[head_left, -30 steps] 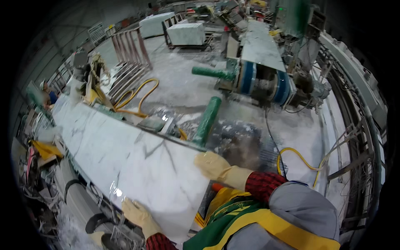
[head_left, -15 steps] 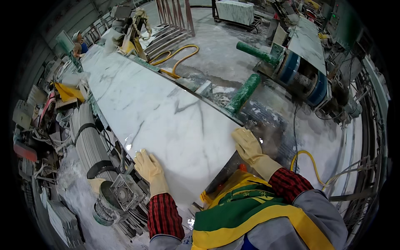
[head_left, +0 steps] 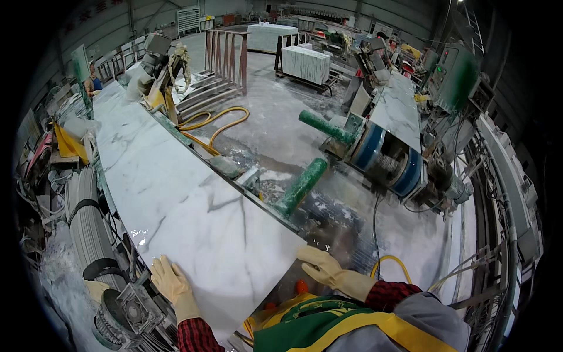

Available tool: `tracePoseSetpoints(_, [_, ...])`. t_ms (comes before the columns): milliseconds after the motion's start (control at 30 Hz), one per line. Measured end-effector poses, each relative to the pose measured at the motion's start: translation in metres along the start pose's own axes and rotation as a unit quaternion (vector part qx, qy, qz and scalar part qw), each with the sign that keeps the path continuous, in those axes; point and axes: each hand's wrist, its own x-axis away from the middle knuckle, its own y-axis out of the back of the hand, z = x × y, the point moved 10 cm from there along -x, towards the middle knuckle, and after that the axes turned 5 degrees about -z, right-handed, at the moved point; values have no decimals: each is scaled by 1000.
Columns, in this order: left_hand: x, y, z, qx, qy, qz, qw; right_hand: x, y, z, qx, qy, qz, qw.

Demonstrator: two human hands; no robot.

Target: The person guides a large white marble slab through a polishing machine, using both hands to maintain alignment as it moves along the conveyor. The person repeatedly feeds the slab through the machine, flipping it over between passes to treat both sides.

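Observation:
A long white marble slab (head_left: 176, 176) with grey veins and a wet sheen lies before me on a machine bed, running away to the far left. My left hand (head_left: 174, 287), in a cream rubber glove, rests flat with fingers stretched at the slab's near left edge. At the near right corner, my right hand (head_left: 330, 271) in a matching glove touches the slab's edge, its fingers extended and slightly apart. Whether any fingertips curl under the stone is hidden. Just below that corner shows a red knob (head_left: 301, 286).
Green rollers (head_left: 302, 186) jut out beyond the slab. A yellow hose (head_left: 217, 126) loops on the wet floor. Bundled grey strips (head_left: 91, 217) and a motor unit (head_left: 138, 308) flank the left side. Another machine with blue rings (head_left: 369, 144) carries marble at right. A person (head_left: 92, 82) stands far left.
My view has tilted up and swung right, so the scene sits further left and more of the hall shows. My right hand has shifted slightly at the slab's corner; the left stays on the slab.

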Motion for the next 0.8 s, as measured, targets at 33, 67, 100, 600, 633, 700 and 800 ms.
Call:
tracePoseSetpoints(33, [0, 0, -1, -5, -4, -15, 1000, 8, 0, -13, -7, -87, 24, 996])
tracePoseSetpoints(67, [0, 10, -8, -12, -5, 7, 1000, 24, -1, -23, -16, -178, 46, 983])
tracePoseSetpoints(100, [0, 9, -8, -12, -2, 4, 1000, 37, -4, -37, -24, -268, 69, 961])
tracePoseSetpoints(600, [0, 29, -41, -1, -102, 29, 994, 33, -103, -59, -14, -508, 248, 825])
tracePoseSetpoints(633, [1, 33, -54, 27, -168, 33, 985, 33, -106, -62, -2, -503, 250, 827])
tracePoseSetpoints(700, [-1, 49, -91, 93, -307, 41, 946, 42, -112, -77, 24, -501, 241, 831])
tracePoseSetpoints(800, [-45, 42, -90, 90, -281, 19, 955, 67, -148, -122, 0, -497, 263, 827])
